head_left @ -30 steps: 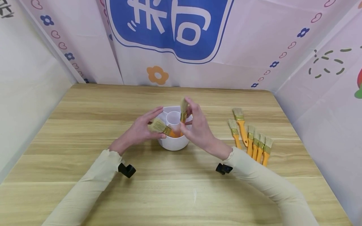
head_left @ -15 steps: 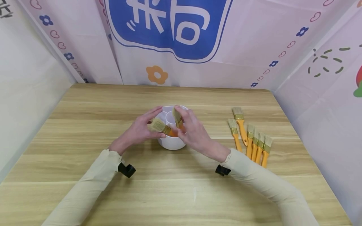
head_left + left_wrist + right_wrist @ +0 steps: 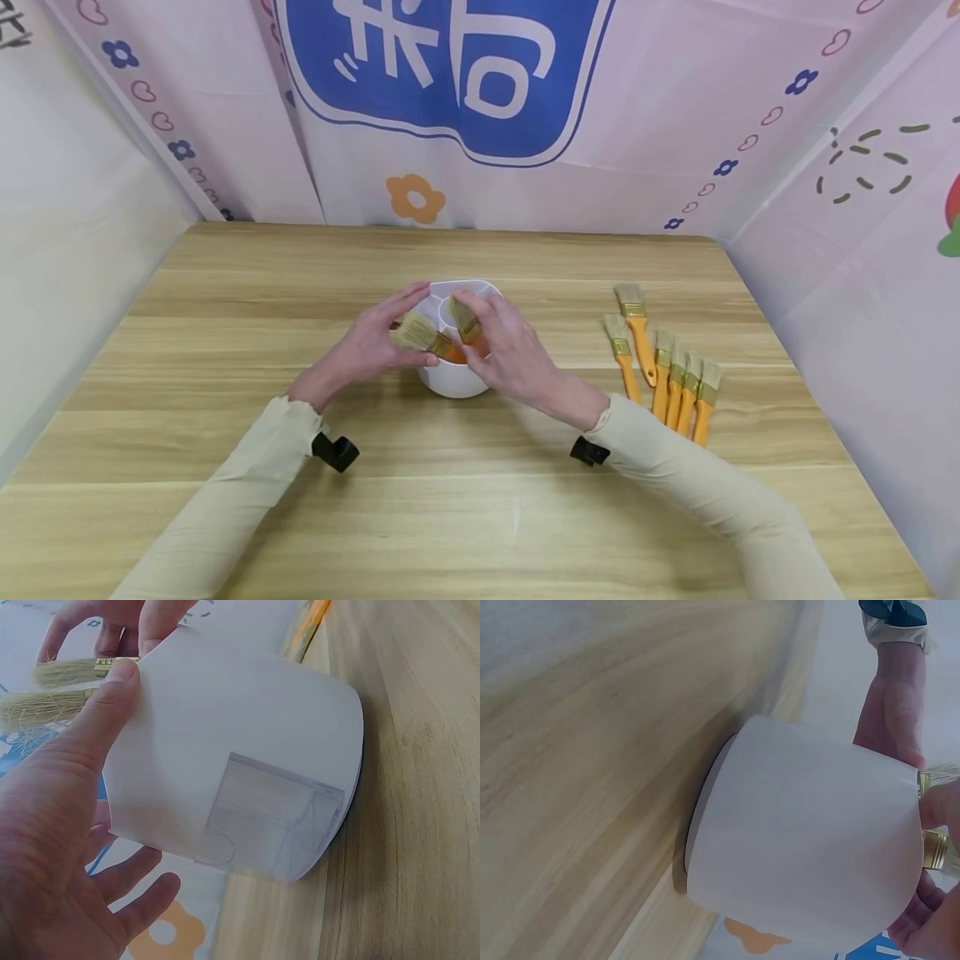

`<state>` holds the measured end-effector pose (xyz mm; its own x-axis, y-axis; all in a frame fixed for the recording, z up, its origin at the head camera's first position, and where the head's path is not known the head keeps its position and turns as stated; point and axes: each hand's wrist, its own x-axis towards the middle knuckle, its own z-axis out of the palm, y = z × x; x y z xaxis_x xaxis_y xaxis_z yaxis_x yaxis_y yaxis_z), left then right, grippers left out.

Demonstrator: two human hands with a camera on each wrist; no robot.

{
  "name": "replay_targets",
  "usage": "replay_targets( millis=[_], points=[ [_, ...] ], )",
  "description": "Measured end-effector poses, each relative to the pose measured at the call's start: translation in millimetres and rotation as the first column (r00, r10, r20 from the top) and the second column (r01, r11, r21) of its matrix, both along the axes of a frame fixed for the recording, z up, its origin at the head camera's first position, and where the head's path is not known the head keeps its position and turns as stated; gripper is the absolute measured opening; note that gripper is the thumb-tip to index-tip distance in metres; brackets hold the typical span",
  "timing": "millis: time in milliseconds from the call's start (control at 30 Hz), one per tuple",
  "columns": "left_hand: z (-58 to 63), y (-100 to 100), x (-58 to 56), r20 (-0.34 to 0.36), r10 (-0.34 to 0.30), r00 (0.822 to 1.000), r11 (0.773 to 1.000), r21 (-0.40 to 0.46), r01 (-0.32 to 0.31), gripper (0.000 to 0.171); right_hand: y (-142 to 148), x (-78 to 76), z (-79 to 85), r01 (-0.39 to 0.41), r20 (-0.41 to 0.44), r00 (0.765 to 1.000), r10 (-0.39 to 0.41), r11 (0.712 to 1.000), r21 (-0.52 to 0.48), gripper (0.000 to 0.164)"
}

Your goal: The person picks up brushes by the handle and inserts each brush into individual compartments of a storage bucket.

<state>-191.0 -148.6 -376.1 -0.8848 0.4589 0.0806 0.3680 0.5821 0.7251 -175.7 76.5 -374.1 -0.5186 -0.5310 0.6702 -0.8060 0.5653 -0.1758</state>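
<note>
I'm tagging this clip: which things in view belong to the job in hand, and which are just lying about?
In the job:
left hand
right hand
white divided caddy
two paintbrushes in it
probably, six paintbrushes to the right

Surroundings only:
wooden table
printed backdrop
black wrist devices

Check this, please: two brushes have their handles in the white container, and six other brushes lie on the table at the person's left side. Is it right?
Not quite: the six other brushes lie on the table at the person's right side, as the head view shows. The rest stands: two brushes have their handles in the white container.
</note>
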Motion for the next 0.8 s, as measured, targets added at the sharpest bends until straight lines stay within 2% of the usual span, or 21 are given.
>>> replay_targets(
  millis=[533,800],
  points=[
    [-1.0,0,0.8,-0.017,-0.005,1.000,1.000,0.030,0.005,0.094,-8,-0.1,-2.7,0.010,-0.079,0.997,-0.007,0.999,0.040,0.066],
    [-1.0,0,0.8,-0.013,0.001,1.000,1.000,0.008,-0.001,0.095,-13,-0.4,-3.6,0.001,-0.125,0.992,0.007,0.998,0.062,0.064]
  ],
)
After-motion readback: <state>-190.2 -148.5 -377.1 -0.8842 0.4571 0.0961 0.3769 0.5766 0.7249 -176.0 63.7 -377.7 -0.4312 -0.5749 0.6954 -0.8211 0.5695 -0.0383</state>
